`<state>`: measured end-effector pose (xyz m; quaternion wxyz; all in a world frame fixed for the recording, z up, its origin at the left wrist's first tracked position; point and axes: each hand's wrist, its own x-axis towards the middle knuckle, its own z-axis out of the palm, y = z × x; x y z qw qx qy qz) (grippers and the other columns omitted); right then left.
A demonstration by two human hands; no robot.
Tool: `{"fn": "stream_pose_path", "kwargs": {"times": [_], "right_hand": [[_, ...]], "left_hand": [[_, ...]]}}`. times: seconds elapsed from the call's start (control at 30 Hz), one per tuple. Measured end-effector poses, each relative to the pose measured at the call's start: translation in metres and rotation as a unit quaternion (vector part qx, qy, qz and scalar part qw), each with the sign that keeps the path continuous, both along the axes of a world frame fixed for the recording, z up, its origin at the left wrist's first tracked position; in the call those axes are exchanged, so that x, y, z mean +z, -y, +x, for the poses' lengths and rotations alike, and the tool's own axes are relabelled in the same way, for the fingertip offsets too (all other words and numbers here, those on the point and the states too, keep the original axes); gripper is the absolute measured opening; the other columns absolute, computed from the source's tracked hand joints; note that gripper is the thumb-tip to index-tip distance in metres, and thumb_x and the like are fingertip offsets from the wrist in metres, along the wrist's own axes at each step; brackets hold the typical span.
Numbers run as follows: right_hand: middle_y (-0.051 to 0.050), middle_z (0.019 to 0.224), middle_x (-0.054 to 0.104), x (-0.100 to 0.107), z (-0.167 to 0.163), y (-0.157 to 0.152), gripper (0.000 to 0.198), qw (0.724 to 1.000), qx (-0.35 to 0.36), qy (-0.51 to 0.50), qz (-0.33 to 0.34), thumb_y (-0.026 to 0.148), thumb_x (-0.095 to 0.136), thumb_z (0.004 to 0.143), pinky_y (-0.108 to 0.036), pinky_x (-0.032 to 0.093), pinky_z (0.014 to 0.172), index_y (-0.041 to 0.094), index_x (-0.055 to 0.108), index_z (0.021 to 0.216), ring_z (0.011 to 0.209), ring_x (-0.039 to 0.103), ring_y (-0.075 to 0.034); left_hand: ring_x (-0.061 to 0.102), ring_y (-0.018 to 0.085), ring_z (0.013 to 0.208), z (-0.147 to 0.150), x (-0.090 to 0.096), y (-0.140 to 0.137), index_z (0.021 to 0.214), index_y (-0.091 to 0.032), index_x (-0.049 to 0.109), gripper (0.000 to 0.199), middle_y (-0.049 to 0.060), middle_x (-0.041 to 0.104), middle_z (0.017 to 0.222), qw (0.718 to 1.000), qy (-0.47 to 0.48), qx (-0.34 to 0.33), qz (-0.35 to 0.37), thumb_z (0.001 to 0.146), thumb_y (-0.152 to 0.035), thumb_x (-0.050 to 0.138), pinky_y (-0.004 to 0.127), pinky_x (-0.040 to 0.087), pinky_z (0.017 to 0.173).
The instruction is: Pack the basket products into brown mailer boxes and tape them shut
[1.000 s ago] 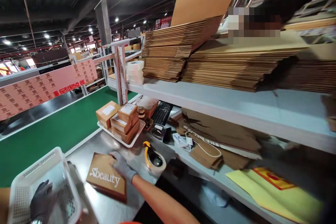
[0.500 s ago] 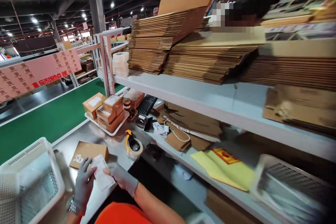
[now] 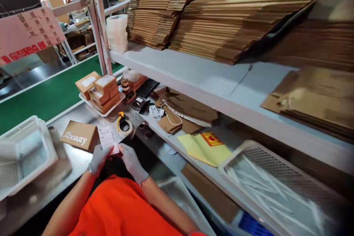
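Both my gloved hands hold a white printed paper slip (image 3: 107, 138) above the steel table's front edge. My left hand (image 3: 98, 159) grips its lower left corner and my right hand (image 3: 130, 158) its lower right. Just behind the slip lies a brown carton printed "Sbeauty" (image 3: 79, 135). A tape dispenser with a yellow handle (image 3: 123, 124) sits to the right of the carton.
A white perforated basket (image 3: 24, 156) stands at the left on the steel table (image 3: 77, 116). A tray of small labelled cartons (image 3: 100, 89) sits behind, by the green conveyor (image 3: 41, 99). Flat cardboard stacks (image 3: 210, 22) fill the upper shelf. Another white basket (image 3: 276, 188) sits lower right.
My left hand left the basket and my right left the carton; both took up the paper slip. My view has tilted down and right.
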<state>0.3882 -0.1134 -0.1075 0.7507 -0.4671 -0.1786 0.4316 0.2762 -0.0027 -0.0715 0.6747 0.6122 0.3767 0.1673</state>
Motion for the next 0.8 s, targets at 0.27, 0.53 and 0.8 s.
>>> {"fn": "stream_pose_path", "kwargs": {"times": [0.27, 0.53, 0.8], "right_hand": [[-0.005, 0.095, 0.082, -0.005, 0.025, 0.036, 0.043, 0.994, -0.001, -0.106, -0.014, 0.063, 0.092, 0.08, -0.039, 0.062, 0.095, 0.022, 0.085, 0.092, 0.094, 0.075, -0.024], [-0.005, 0.093, 0.083, -0.002, 0.038, 0.057, 0.041, 0.992, -0.008, -0.121, -0.026, 0.058, 0.096, 0.074, -0.039, 0.062, 0.099, 0.021, 0.087, 0.09, 0.094, 0.076, -0.023], [-0.006, 0.095, 0.084, -0.008, 0.045, 0.062, 0.039, 0.993, -0.004, -0.111, -0.032, 0.056, 0.096, 0.075, -0.039, 0.063, 0.098, 0.021, 0.086, 0.089, 0.098, 0.076, -0.024]], "left_hand": [[0.077, 0.024, 0.079, 0.032, -0.004, 0.029, 0.108, -0.007, 0.084, 0.057, 0.02, 0.085, 0.109, 0.995, 0.036, 0.075, -0.048, 0.076, -0.052, 0.096, 0.031, 0.062, 0.06], [0.078, 0.024, 0.078, 0.045, -0.005, 0.05, 0.11, -0.007, 0.084, 0.064, 0.021, 0.085, 0.111, 0.996, 0.035, 0.077, -0.03, 0.073, -0.058, 0.098, 0.033, 0.063, 0.062], [0.078, 0.025, 0.078, 0.052, -0.004, 0.058, 0.107, -0.011, 0.081, 0.064, 0.021, 0.084, 0.118, 0.995, 0.042, 0.079, -0.041, 0.072, -0.062, 0.097, 0.035, 0.062, 0.063]]}}
